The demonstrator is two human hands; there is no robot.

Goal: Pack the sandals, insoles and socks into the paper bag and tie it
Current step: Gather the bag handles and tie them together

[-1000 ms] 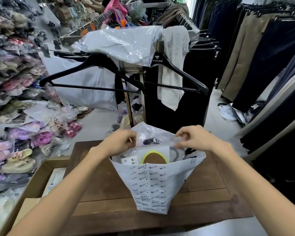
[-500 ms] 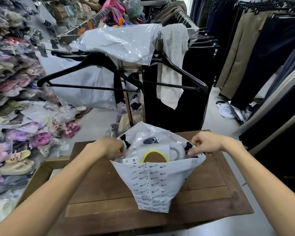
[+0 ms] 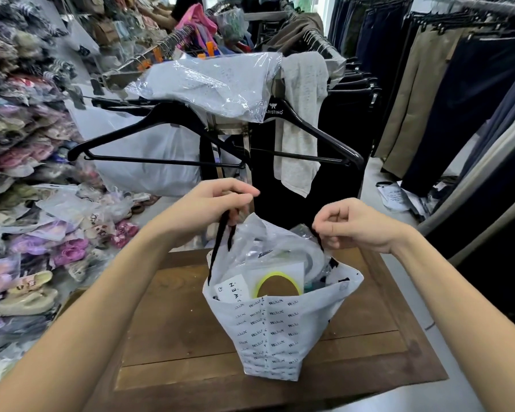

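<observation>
A white paper bag [image 3: 268, 331] printed with small black lettering stands on a brown wooden table [image 3: 176, 331]. Plastic-wrapped goods fill it: a packet with a yellow-rimmed insole [image 3: 278, 282], a white labelled packet [image 3: 231, 289] and clear wrapping [image 3: 262, 236] poking above the rim. My left hand [image 3: 214, 203] grips the bag's left black handle cord [image 3: 220, 242] and holds it up above the bag's left side. My right hand [image 3: 354, 224] pinches the right black cord [image 3: 320, 240] above the bag's right rim. Sandals and socks cannot be made out inside.
A clothes rack with black hangers [image 3: 161, 135] and a plastic-wrapped garment [image 3: 214, 81] stands just behind the table. Bagged sandals [image 3: 27, 292] pile up at the left. Trousers [image 3: 446, 93] hang along the right. A cardboard box edge lies left of the table.
Both hands rose from the bag's rim. The left one drew its black cord up above the bag, the right one lifted the other cord. The bag's sides pulled upward.
</observation>
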